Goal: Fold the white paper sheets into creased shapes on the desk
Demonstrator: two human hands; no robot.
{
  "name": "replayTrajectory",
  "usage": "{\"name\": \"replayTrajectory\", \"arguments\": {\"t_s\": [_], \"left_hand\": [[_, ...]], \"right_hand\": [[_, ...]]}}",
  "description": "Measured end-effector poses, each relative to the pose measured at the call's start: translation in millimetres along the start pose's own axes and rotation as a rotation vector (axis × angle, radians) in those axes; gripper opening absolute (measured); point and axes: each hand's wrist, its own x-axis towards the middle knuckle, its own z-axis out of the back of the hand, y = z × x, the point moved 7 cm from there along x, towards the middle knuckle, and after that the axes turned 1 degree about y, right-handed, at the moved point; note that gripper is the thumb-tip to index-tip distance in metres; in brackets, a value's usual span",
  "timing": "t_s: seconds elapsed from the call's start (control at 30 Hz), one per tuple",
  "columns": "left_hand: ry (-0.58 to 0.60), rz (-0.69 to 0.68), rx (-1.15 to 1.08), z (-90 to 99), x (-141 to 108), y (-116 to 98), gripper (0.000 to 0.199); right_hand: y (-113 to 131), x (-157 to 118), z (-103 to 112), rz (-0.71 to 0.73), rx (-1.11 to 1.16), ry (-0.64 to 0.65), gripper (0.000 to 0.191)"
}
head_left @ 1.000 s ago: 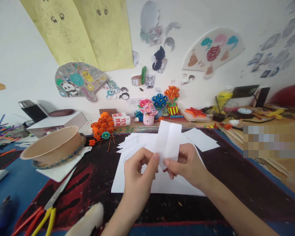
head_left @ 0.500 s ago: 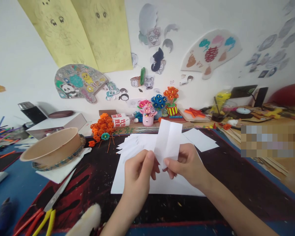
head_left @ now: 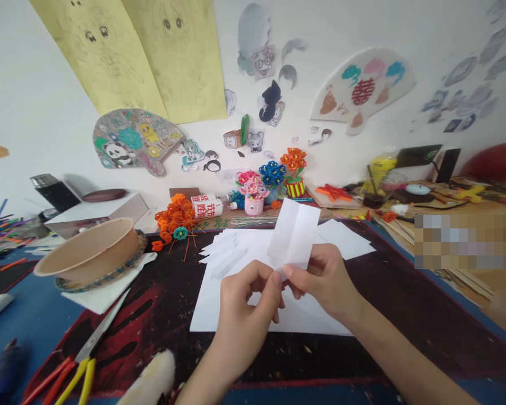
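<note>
A creased strip of white paper [head_left: 294, 232] is held up in front of me, tilted slightly to the right. My right hand [head_left: 326, 278] grips its lower right part, thumb in front and fingers behind. The fingers of my left hand [head_left: 251, 304] are pinched at the paper's bottom edge, close to my right thumb. Beneath both hands lies a large white sheet [head_left: 211, 312], with several folded white papers [head_left: 225, 253] at its upper left. Another white paper [head_left: 343, 239] rests behind my right hand.
Scissors [head_left: 95, 340] with red and yellow handles lie at the left, below a round tan container [head_left: 86, 253]. Orange flowers [head_left: 175, 219] and small flower pots [head_left: 254, 203] stand along the back. Thin sticks [head_left: 464, 278] lie at the right.
The paper strip has moved slightly right and up. My left hand has slid from the strip's left side to its bottom edge, nearer my right thumb.
</note>
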Motion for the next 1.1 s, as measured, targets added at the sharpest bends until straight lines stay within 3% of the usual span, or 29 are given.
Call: {"name": "replayTrajectory", "arguments": {"t_s": [0.27,0.4,0.8,1.1], "left_hand": [[0.036,0.000,-0.033,-3.0,0.9,2.0,0.034],[0.022,-0.011,0.007,-1.9,1.8,-0.7,0.040],[-0.004,0.002,0.054,0.0,-1.7,6.5,0.031],[-0.030,-0.026,-0.021,0.1,0.7,1.6,0.037]], "right_hand": [[-0.7,1.0,4.0,0.011,0.013,-0.020,0.015],[0.4,1.9,5.8,0.019,0.017,-0.034,0.014],[-1.7,-1.3,4.1,0.009,-0.071,-0.034,0.019],[-1.4,2.4,6.9,0.033,-0.031,-0.040,0.018]]}}
